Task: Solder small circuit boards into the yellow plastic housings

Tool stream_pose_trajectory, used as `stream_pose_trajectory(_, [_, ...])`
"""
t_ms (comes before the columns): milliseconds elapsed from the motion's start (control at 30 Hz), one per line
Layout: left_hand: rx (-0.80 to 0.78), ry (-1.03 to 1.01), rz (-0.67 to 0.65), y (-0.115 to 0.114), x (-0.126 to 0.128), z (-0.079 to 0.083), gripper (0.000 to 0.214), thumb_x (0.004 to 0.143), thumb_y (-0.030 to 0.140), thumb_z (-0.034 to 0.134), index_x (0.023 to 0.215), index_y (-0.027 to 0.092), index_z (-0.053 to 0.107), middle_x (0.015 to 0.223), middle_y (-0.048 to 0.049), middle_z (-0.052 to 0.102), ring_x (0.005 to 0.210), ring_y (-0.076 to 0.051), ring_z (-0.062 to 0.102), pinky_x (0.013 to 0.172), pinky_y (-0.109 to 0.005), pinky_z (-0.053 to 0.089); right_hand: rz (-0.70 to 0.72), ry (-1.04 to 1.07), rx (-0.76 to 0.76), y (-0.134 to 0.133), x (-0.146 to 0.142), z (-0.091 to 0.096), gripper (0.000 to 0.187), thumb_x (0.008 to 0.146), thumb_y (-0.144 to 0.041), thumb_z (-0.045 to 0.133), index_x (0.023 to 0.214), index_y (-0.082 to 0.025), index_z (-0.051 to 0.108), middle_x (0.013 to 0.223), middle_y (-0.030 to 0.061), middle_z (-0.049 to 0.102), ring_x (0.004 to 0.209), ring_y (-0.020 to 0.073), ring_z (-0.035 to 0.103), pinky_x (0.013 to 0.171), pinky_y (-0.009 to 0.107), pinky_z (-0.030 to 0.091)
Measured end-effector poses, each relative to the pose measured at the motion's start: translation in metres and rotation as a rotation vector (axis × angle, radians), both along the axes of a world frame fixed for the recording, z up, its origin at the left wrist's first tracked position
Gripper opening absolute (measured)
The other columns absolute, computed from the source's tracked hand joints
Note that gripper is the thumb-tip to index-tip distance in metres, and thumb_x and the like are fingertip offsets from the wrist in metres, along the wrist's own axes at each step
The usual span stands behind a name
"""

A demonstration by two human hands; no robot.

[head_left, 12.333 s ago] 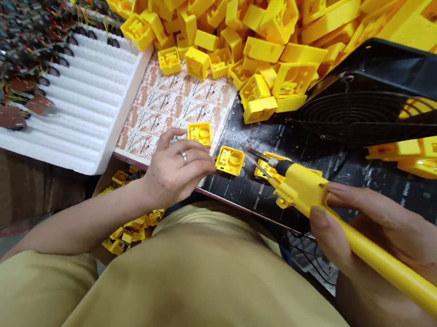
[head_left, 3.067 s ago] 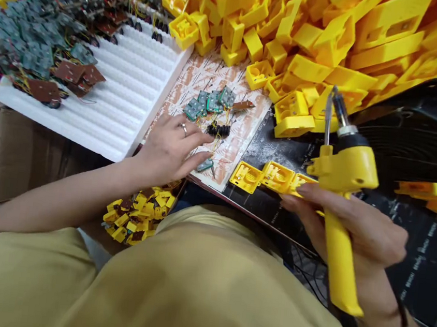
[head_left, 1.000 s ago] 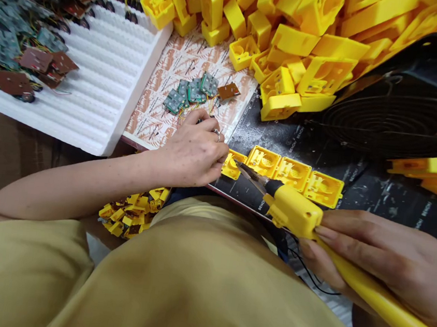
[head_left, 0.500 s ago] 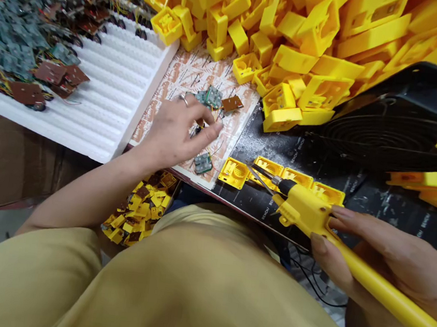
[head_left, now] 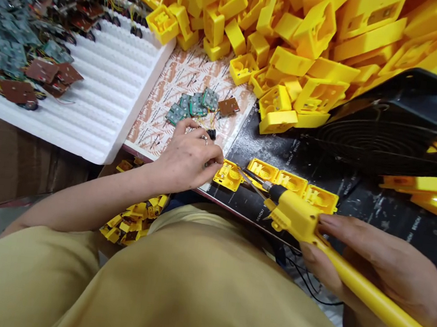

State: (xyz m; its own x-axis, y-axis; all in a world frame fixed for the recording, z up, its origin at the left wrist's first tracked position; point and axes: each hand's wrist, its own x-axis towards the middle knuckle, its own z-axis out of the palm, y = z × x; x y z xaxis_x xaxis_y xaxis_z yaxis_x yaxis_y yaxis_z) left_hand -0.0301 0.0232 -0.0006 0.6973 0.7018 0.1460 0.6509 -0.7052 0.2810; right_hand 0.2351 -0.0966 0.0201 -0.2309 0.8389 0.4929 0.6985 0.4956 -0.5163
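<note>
My left hand (head_left: 194, 155), with a ring on one finger, is closed in a pinch at the left edge of a small yellow plastic case (head_left: 228, 176); what its fingertips hold is too small to make out. My right hand (head_left: 379, 269) is wrapped round a yellow soldering iron (head_left: 299, 213). The iron's metal tip is just right of that case. Three more open yellow cases (head_left: 290, 182) sit in a row beyond the tip. Several green circuit boards (head_left: 195, 104) and a brown board (head_left: 229, 106) with thin wires lie behind my left hand.
A large heap of yellow housings (head_left: 264, 28) covers the back. A black fan (head_left: 398, 125) stands at the right. On the left, a white foam tray (head_left: 101, 94) bears piled circuit boards (head_left: 18, 23). Below the bench edge is a container of yellow parts (head_left: 134, 222).
My left hand has moved down and right from the green boards to the nearest yellow case. It now covers the spot where one board lay. The soldering iron stays almost in place.
</note>
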Motion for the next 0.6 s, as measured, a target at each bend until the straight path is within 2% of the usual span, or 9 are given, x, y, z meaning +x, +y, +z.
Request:
stream_pose_trajectory(67, [0.023,0.014,0.001,0.000,0.002,0.000,0.023,0.087,0.025,0.051,0.074,0.019,0.069,0.068,-0.0016,0.068,0.077,-0.019,0.059,0.095,-0.047,0.035,0.123,0.085,0.028,0.003,-0.003,-0.002,0.058,0.080,-0.013,0.072,0.134,-0.026,0.054,0.075,-0.0013,0.070,0.065,0.0163,0.069,0.058,0.026,0.060])
stream_pose_trajectory(100, [0.043,0.018,-0.003,0.000,0.003,0.000,0.023,0.086,0.025,0.050,0.073,0.019,0.069,0.068,-0.0020,0.067,0.076,-0.019,0.058,0.093,-0.047,0.036,0.138,0.102,0.015,0.004,-0.003,-0.003,0.052,0.081,-0.013,0.071,0.130,-0.024,0.056,0.075,-0.0009,0.070,0.066,0.0157,0.069,0.059,0.026,0.061])
stream_pose_trajectory(233, [0.098,-0.002,-0.024,0.000,0.003,0.001,0.021,0.084,0.023,0.051,0.072,0.017,0.067,0.065,-0.0020,0.066,0.073,-0.018,0.058,0.091,-0.046,0.038,0.082,0.031,-0.072,0.006,-0.003,-0.004,0.005,0.093,-0.024,0.061,0.096,-0.020,0.062,0.071,0.0010,0.067,0.065,0.0107,0.067,0.063,0.021,0.059])
stream_pose_trajectory(300, [0.104,-0.020,-0.027,-0.001,0.002,0.001,0.019,0.083,0.023,0.051,0.071,0.017,0.066,0.064,-0.0015,0.064,0.074,-0.018,0.058,0.091,-0.045,0.039,0.104,-0.024,-0.065,0.006,-0.004,-0.002,0.012,0.095,-0.026,0.058,0.087,-0.018,0.061,0.070,0.0025,0.066,0.065,0.0085,0.066,0.064,0.018,0.057])
stream_pose_trajectory(400, [0.109,-0.027,-0.024,0.000,0.003,-0.002,0.020,0.083,0.023,0.051,0.071,0.017,0.065,0.064,-0.0019,0.065,0.074,-0.019,0.059,0.091,-0.045,0.040,0.148,-0.071,-0.041,0.008,-0.008,0.002,0.015,0.095,-0.024,0.059,0.083,-0.015,0.061,0.071,0.0033,0.066,0.068,0.0066,0.065,0.067,0.015,0.055])
stream_pose_trajectory(600, [0.112,-0.016,-0.039,0.001,0.004,-0.006,0.019,0.082,0.024,0.052,0.072,0.017,0.066,0.069,-0.0030,0.067,0.077,-0.020,0.059,0.090,-0.045,0.040,0.191,-0.186,-0.037,0.012,-0.010,0.009,0.016,0.093,-0.023,0.060,0.078,-0.017,0.059,0.073,0.0021,0.066,0.068,0.0078,0.066,0.067,0.017,0.056])
